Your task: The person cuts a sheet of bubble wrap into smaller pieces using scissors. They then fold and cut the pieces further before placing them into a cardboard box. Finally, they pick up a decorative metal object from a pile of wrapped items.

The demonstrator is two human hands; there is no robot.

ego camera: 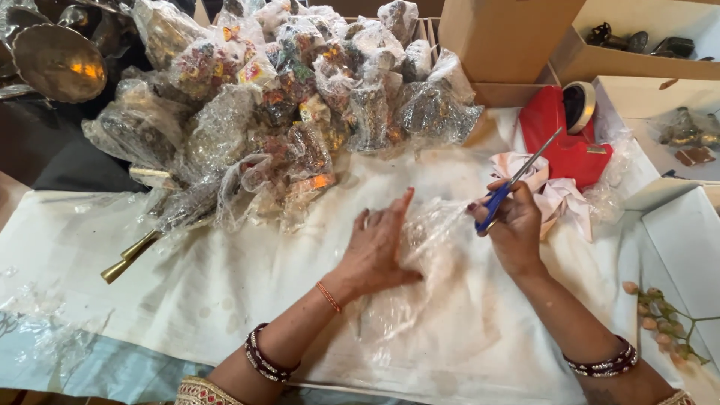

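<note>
My left hand lies flat, fingers spread, pressing down a sheet of clear bubble wrap on the white cloth. My right hand grips blue-handled scissors, blades pointing up and to the right, just past the wrap's right edge. Both wrists wear dark bangles. The sheet runs under the left palm and down toward me.
A big heap of bubble-wrapped figurines fills the far side. Brass items sit far left, a brass rod pokes out below the heap. Cardboard boxes, a red tape dispenser, crumpled pink paper and a bud sprig lie right.
</note>
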